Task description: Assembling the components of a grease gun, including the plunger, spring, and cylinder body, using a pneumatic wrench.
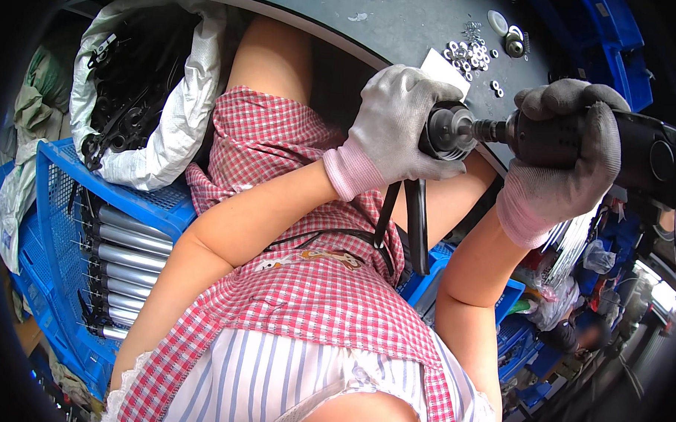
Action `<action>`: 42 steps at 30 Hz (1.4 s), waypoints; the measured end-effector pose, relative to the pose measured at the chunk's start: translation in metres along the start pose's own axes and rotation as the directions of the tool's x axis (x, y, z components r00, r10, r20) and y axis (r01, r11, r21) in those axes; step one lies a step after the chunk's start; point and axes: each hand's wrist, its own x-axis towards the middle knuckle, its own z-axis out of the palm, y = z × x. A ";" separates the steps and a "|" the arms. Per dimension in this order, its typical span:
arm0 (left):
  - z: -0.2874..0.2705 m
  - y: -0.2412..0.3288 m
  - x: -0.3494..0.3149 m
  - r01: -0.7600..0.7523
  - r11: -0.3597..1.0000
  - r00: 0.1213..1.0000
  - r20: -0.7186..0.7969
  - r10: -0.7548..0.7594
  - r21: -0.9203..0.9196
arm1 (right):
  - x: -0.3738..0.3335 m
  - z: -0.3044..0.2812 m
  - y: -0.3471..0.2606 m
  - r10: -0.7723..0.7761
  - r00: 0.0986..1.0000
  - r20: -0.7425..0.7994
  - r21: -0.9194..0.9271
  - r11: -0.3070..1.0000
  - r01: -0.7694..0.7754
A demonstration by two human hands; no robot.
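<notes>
Striped clothing (243, 364) fills the bottom; upper right of centre, left hand (397, 116) curls round a stiff-looking black part (451, 131), right hand (589, 171) grips a probably heavy driver (545, 138), best held mid-body.

From mid-view we've got the bench (419, 24) across 11–2 o'clock, washers (473, 58) on it at 1, bins (609, 23) approx. 2. Sack (161, 149) w/ loose bits (133, 103) in it at 10; crate (108, 188) w/ tubes (131, 271) inside at 8–9. Our L hand (393, 124) w/ workpc. (446, 133) at 1; R hand (597, 153) w/ driver (545, 136) at 2–3.
</notes>
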 end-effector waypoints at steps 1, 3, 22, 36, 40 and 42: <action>0.000 0.000 0.000 -0.001 1.000 1.000 -0.004 0.001 -0.002 | 0.001 0.002 0.000 0.003 1.000 -0.006 -0.042 0.999 -0.003; 0.000 0.000 -0.002 0.002 1.000 1.000 -0.003 -0.002 0.004 | 0.003 0.005 -0.001 0.010 1.000 -0.015 -0.123 0.992 -0.011; -0.023 0.046 0.047 -0.207 0.938 0.975 0.016 0.220 -0.278 | 0.007 -0.001 -0.011 -0.228 0.973 -0.027 -0.359 0.911 0.204; -0.022 0.041 0.057 -0.361 0.929 0.928 0.062 0.367 -0.084 | -0.009 -0.031 -0.041 0.227 0.971 0.075 0.139 0.962 -0.236; -0.024 0.044 0.061 -0.290 0.951 0.940 0.155 0.305 -0.109 | 0.005 -0.034 -0.002 0.206 0.963 0.171 -0.313 0.939 -0.145; -0.025 0.036 0.051 -0.318 0.947 0.934 0.156 0.321 -0.045 | 0.010 -0.023 0.008 0.156 0.947 0.282 -0.102 0.986 -0.132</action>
